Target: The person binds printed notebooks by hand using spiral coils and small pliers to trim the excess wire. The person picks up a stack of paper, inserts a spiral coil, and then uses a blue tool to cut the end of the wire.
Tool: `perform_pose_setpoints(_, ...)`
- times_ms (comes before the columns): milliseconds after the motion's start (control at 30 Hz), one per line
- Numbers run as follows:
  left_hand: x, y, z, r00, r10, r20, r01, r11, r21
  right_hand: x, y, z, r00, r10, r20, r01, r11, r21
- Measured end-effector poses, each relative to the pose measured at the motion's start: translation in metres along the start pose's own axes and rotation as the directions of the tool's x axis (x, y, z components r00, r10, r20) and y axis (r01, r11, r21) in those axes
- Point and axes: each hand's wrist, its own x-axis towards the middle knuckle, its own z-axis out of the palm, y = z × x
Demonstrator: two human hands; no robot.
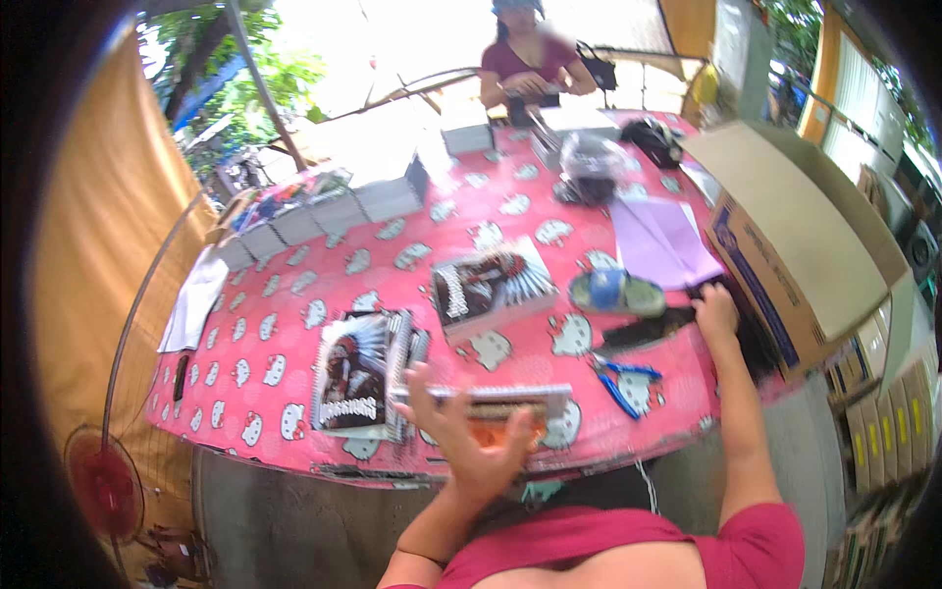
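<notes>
- Left hand (469, 444): grip closed on a spiral-bound notebook (491, 401) held edge-on, raised at the near edge of the desk (294, 324).
- Right hand (716, 309): stretched to the desk's right edge, fingers resting on a dark flat object (643, 329); whether the grip is clenched cannot be told.
- Blue-handled pliers (623, 378): lying just right of the notebook, between the two hands.
- Notebook stack (358, 378): just left of the left hand.
- Cardboard box (805, 245): hemming in the right edge.
- Open cloth lies left of the stack.
</notes>
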Motion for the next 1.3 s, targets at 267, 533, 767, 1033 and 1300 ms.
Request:
perform_pose_setpoints(267,0.024,0.008,0.009,0.777,0.061,0.627,-0.218,0.96,0.176,-0.023,-0.031,-0.028,0.968,-0.189,-0.165,0.198,0.979,0.04)
perform_pose_setpoints(533,0.018,0.005,0.024,0.974,0.046,0.221,-0.006,0.984,-0.176,-0.134,-0.165,-0.106,0.821,-0.526,-0.223,0.487,0.442,0.753)
perform_pose_setpoints(767,0.019,0.007,0.024,0.966,0.032,0.257,0.018,0.982,-0.189,-0.16,-0.183,-0.125,0.864,-0.495,-0.094,0.327,0.409,0.852)
perform_pose_setpoints(1033,0.02,0.006,0.022,0.967,0.004,0.256,0.055,0.973,-0.223,-0.147,-0.176,-0.113,0.774,-0.632,-0.019,0.27,0.304,0.913)
perform_pose_setpoints(1300,0.02,0.006,0.022,0.974,0.027,0.223,0.025,0.974,-0.227,-0.151,-0.177,-0.116,0.752,-0.659,-0.011,0.394,0.436,0.809)
